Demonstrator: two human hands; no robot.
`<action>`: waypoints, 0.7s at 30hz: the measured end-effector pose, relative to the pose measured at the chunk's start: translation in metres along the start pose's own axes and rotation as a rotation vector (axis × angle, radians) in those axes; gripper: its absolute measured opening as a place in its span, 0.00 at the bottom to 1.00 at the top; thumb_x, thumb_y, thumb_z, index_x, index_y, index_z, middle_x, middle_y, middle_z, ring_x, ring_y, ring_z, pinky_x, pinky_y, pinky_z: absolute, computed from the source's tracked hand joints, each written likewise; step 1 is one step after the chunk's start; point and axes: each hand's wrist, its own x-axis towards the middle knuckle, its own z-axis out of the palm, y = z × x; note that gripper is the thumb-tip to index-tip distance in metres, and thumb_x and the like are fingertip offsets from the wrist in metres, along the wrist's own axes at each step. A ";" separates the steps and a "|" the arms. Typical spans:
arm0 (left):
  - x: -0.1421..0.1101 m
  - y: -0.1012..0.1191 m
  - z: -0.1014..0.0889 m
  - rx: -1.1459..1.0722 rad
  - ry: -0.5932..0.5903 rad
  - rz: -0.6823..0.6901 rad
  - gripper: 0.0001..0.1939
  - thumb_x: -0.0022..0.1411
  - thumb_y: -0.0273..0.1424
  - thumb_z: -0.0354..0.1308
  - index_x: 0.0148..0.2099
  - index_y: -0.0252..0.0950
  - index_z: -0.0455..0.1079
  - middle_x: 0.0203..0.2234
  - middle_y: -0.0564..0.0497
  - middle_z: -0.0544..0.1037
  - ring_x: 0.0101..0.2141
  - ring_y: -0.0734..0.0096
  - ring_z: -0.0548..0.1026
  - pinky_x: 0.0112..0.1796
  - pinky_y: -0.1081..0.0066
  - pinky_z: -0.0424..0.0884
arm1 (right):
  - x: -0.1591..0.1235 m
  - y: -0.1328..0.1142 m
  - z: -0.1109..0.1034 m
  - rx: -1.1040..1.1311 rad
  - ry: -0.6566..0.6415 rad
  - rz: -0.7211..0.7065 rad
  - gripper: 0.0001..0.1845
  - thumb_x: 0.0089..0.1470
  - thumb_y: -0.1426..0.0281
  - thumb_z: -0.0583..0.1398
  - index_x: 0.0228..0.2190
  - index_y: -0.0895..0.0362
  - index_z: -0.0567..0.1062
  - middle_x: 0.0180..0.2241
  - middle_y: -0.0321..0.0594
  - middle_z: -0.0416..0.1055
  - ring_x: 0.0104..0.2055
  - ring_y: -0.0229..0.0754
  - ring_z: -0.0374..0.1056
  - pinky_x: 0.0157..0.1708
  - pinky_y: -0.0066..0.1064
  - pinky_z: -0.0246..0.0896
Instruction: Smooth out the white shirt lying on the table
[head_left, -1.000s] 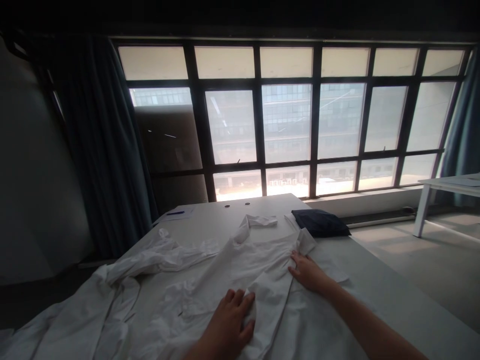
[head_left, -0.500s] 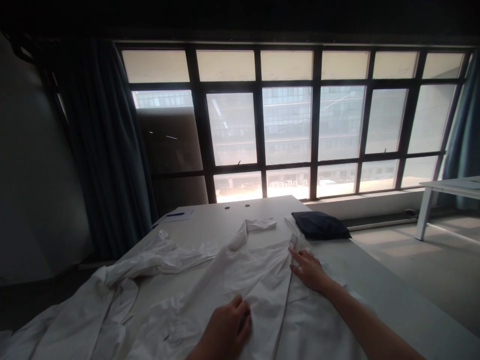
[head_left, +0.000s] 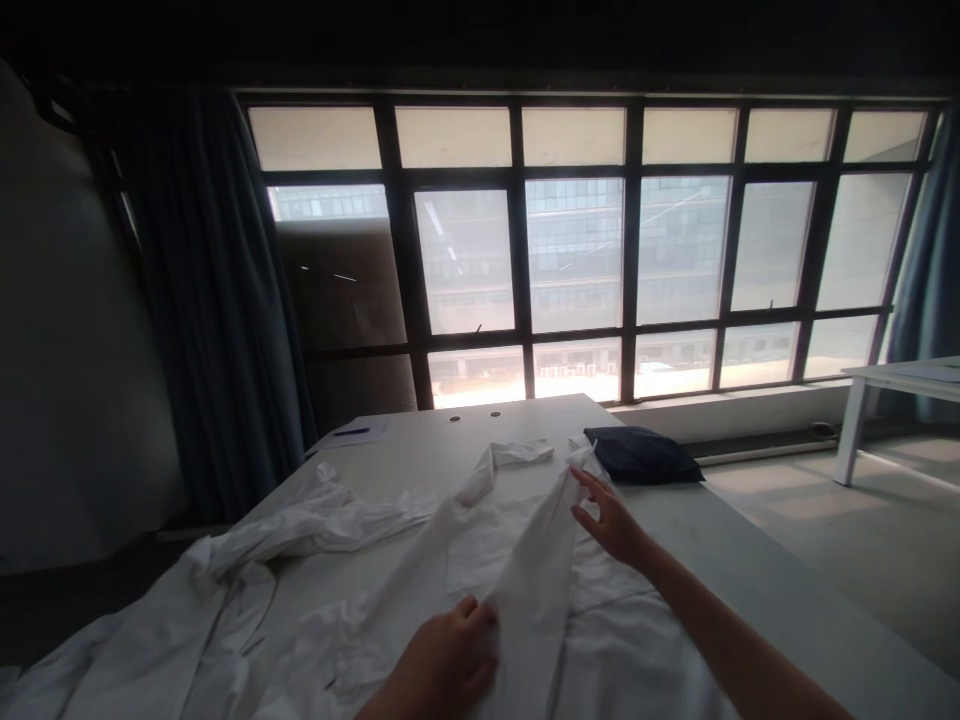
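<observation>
Before a broad bank of windows (head_left: 574,250), a person's bare hands work over a white garment (head_left: 525,570) spread on a pale counter (head_left: 720,540), as seen in the head view. The left hand (head_left: 454,650), slightly blurred, rests on the near part of the garment with its fingers curled; whether its grip is closed on the cloth cannot be told. The right hand (head_left: 615,520) reaches to the far end of the garment, grip open, fingertips at the edge of a raised fold and thumb apart from the fingers. One sleeve (head_left: 480,475) of the garment bends toward the far side of the counter.

Just beyond the right hand, a dark folded bundle (head_left: 641,457) sits at the counter's right edge. To the left lies a second white garment (head_left: 180,610), rumpled and trailing toward the near left corner of the view. A pen (head_left: 351,432) rests on a sheet of paper (head_left: 371,434) at the far left of the counter, with blue curtains (head_left: 225,300) hanging behind. Another white table (head_left: 900,378) stands at right, well apart.
</observation>
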 end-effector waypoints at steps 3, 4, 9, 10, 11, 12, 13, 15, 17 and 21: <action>-0.006 -0.003 -0.009 -0.135 0.012 0.049 0.27 0.57 0.35 0.62 0.59 0.50 0.66 0.54 0.52 0.76 0.51 0.60 0.75 0.54 0.68 0.67 | 0.011 -0.016 -0.007 0.299 0.097 -0.057 0.33 0.59 0.60 0.59 0.64 0.48 0.61 0.64 0.47 0.60 0.60 0.49 0.63 0.54 0.41 0.68; -0.008 -0.004 -0.011 -0.173 0.007 0.048 0.28 0.56 0.36 0.62 0.60 0.50 0.66 0.54 0.53 0.76 0.52 0.60 0.75 0.55 0.68 0.66 | 0.012 -0.016 -0.006 0.350 0.113 -0.043 0.32 0.59 0.61 0.59 0.63 0.49 0.62 0.63 0.47 0.62 0.59 0.49 0.64 0.53 0.41 0.68; -0.016 -0.008 -0.018 -0.195 -0.094 -0.009 0.34 0.54 0.40 0.65 0.63 0.51 0.65 0.50 0.52 0.79 0.48 0.57 0.77 0.51 0.64 0.70 | -0.001 0.015 0.010 0.141 0.023 0.236 0.35 0.56 0.61 0.56 0.63 0.55 0.63 0.49 0.47 0.73 0.50 0.49 0.70 0.51 0.43 0.68; -0.018 -0.009 -0.020 -0.185 -0.123 -0.016 0.35 0.53 0.40 0.66 0.64 0.52 0.65 0.50 0.52 0.79 0.48 0.55 0.77 0.51 0.63 0.70 | -0.005 0.022 0.014 0.041 -0.035 0.284 0.35 0.56 0.61 0.56 0.63 0.55 0.64 0.46 0.46 0.74 0.50 0.50 0.70 0.52 0.44 0.66; -0.020 -0.010 -0.022 -0.176 -0.155 -0.020 0.37 0.51 0.40 0.67 0.64 0.53 0.66 0.51 0.52 0.79 0.49 0.54 0.77 0.51 0.62 0.70 | -0.010 0.028 0.017 -0.059 -0.091 0.321 0.34 0.56 0.61 0.56 0.63 0.54 0.66 0.46 0.45 0.75 0.50 0.51 0.70 0.54 0.45 0.64; -0.021 -0.010 -0.026 -0.169 -0.187 -0.019 0.38 0.50 0.40 0.68 0.64 0.53 0.66 0.52 0.52 0.78 0.50 0.52 0.77 0.51 0.61 0.70 | -0.014 0.033 0.019 -0.151 -0.141 0.347 0.33 0.55 0.60 0.56 0.62 0.53 0.67 0.47 0.45 0.75 0.52 0.52 0.69 0.56 0.47 0.61; -0.023 -0.010 -0.029 -0.161 -0.221 -0.014 0.39 0.48 0.41 0.69 0.64 0.54 0.66 0.53 0.52 0.78 0.50 0.50 0.77 0.51 0.61 0.70 | -0.018 0.036 0.021 -0.229 -0.182 0.365 0.32 0.55 0.60 0.56 0.61 0.51 0.69 0.50 0.46 0.74 0.55 0.54 0.68 0.58 0.48 0.58; -0.026 -0.009 -0.038 -0.152 -0.297 0.012 0.39 0.48 0.43 0.69 0.63 0.56 0.67 0.53 0.53 0.79 0.49 0.49 0.77 0.50 0.60 0.70 | -0.022 0.039 0.023 -0.315 -0.237 0.392 0.31 0.56 0.58 0.56 0.61 0.48 0.69 0.57 0.45 0.71 0.60 0.56 0.64 0.61 0.51 0.54; -0.029 -0.006 -0.046 -0.150 -0.350 0.042 0.38 0.48 0.45 0.69 0.62 0.58 0.68 0.52 0.54 0.79 0.47 0.50 0.78 0.48 0.61 0.71 | -0.022 0.038 0.024 -0.307 -0.262 0.406 0.32 0.57 0.57 0.55 0.62 0.48 0.68 0.60 0.46 0.69 0.62 0.57 0.61 0.61 0.53 0.52; -0.033 -0.001 -0.059 -0.104 -0.345 -0.013 0.34 0.51 0.47 0.66 0.62 0.59 0.69 0.47 0.54 0.81 0.44 0.51 0.79 0.45 0.61 0.71 | -0.013 0.028 0.015 -0.071 -0.219 0.321 0.34 0.56 0.58 0.56 0.61 0.56 0.69 0.60 0.51 0.69 0.60 0.55 0.66 0.59 0.48 0.59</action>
